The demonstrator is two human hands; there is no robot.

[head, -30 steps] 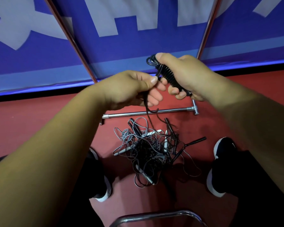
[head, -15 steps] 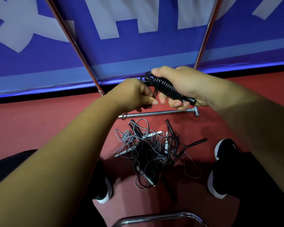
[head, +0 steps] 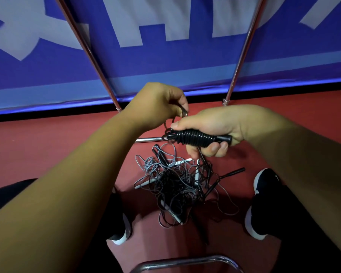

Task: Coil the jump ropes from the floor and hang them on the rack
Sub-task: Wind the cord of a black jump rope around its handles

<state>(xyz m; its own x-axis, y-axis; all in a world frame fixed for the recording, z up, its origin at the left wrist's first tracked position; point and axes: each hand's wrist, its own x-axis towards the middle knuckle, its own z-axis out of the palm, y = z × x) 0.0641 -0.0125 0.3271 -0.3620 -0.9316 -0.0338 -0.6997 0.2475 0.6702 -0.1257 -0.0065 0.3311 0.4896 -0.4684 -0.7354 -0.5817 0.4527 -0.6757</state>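
Note:
My right hand (head: 215, 129) grips a black jump rope (head: 195, 137) whose cord is wound tightly round its handles, lying level at mid-frame. Just left and above it, my left hand (head: 158, 105) pinches the loose end of that cord, which loops between the two hands. Below them, a tangled pile of jump ropes (head: 177, 186), black and grey with black and white handles, lies on the red floor. The rack (head: 242, 48) shows as slanted metal poles against the blue wall, with a low crossbar (head: 146, 139) behind my hands.
My two black shoes (head: 264, 203) flank the pile on the red floor (head: 47, 142). A curved metal tube (head: 185, 262) sits at the bottom edge. A blue banner wall (head: 165, 56) closes the far side.
Both hands have dropped lower in view. The wound bundle has turned from slanted to level, and my left hand has moved from below the bundle's end to above it, still holding the cord.

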